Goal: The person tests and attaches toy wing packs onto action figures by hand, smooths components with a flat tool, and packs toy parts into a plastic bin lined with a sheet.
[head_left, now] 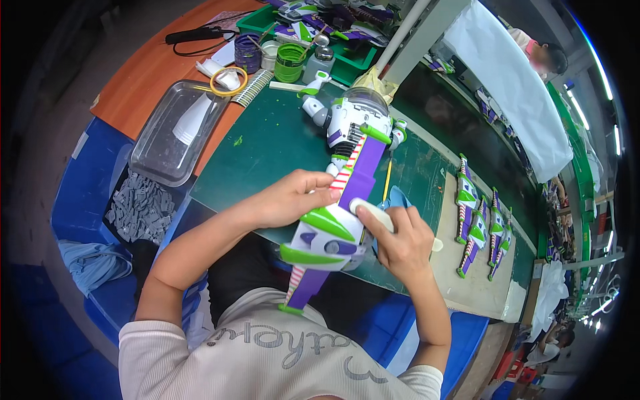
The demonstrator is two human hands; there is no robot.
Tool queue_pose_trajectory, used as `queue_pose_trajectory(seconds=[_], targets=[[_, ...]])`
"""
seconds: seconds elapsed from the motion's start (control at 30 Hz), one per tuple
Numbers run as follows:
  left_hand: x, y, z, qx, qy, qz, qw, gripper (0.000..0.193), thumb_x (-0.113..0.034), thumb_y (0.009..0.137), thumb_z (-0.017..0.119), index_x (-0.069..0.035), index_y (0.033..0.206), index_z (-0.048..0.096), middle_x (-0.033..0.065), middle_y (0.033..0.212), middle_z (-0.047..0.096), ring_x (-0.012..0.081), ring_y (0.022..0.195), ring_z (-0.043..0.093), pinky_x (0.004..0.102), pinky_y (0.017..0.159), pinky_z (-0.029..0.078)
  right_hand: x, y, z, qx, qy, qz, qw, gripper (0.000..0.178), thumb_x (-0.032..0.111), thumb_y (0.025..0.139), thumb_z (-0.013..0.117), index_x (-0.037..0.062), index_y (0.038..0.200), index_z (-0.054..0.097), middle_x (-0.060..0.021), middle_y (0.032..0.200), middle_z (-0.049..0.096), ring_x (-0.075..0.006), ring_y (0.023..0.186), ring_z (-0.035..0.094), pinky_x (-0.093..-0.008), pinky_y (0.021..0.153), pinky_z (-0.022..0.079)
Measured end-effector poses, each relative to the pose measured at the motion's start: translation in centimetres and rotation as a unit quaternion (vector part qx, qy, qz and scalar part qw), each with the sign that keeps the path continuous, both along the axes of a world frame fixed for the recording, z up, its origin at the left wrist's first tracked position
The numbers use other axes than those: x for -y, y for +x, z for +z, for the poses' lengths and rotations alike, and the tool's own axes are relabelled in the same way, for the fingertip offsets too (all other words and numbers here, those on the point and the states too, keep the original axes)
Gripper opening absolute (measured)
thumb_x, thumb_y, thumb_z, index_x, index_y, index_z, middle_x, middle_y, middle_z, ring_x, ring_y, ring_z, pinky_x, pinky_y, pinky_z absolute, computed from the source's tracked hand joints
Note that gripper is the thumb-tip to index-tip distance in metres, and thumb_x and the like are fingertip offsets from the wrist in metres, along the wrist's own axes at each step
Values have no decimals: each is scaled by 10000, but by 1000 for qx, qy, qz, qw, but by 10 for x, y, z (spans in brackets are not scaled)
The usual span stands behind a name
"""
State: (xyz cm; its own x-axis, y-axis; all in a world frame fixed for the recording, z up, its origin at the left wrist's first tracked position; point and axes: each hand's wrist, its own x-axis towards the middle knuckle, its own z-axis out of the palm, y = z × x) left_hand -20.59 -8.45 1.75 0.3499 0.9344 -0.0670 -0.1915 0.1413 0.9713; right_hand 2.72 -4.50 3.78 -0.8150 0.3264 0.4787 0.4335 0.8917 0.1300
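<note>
A toy wing pack [325, 225] in white, green and purple, with red-striped wing edges, lies slantwise in front of my body. My left hand [288, 199] grips it at the upper wing, fingers on the striped edge. In my right hand [405, 245] is a white, round-ended stick [371, 213], its tip against the purple wing near the white body. Just beyond the upper wing tip, a white toy space figure [363, 115] with a clear dome lies on the green work mat [250, 153]. What the right palm covers is hidden.
Paint jars [289, 63] and green bins [353, 61] stand at the back. At left are a clear tray [141, 157] and a box of grey parts [140, 208]. Several finished-looking wing packs [477, 230] lie on a beige board at right. Another person [541, 57] is beyond.
</note>
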Motion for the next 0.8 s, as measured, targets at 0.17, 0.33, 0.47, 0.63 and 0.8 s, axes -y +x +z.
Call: queue_pose_trajectory(seconds=[0.17, 0.33, 0.47, 0.63, 0.8], targets=[[2, -2, -9, 23, -5, -14, 1000, 302, -212, 942, 494, 17, 1127, 560, 25, 986, 612, 57, 892, 537, 238, 788, 444, 2, -1, -1, 9, -26, 8, 1000, 599, 77, 628, 604, 278, 1193, 598, -11, 699, 444, -175, 589, 441, -278, 454, 377], [0, -5, -9, 14, -32, -19, 999, 298, -195, 945, 490, 21, 1139, 555, 38, 1026, 610, 66, 920, 534, 252, 826, 435, 6, -4, 1, -12, -73, 13, 997, 583, 73, 639, 605, 269, 1188, 601, -17, 710, 465, -187, 593, 446, -284, 461, 386], [2, -5, -16, 30, -19, -21, 999, 297, -189, 947, 483, 28, 1135, 555, 41, 1024, 613, 71, 916, 543, 248, 823, 438, -6, -5, 1, -6, -26, -7, 1000, 589, 67, 639, 626, 274, 1190, 598, -13, 700, 456, -180, 595, 445, -278, 462, 391], [2, -7, -14, 46, -37, -23, 998, 298, -186, 946, 480, 35, 1133, 550, 51, 1023, 617, 77, 925, 553, 248, 829, 441, -1, -6, 3, 27, -89, 21, 995, 584, 77, 648, 634, 282, 1193, 592, -10, 690, 439, -179, 591, 443, -282, 459, 382], [5, -14, -12, 42, -45, -22, 998, 308, -201, 945, 484, 35, 1131, 550, 51, 1030, 619, 84, 924, 564, 249, 818, 453, 5, -8, 5, 25, -75, 4, 997, 597, 78, 650, 629, 287, 1207, 580, -5, 707, 429, -178, 615, 444, -275, 452, 384]])
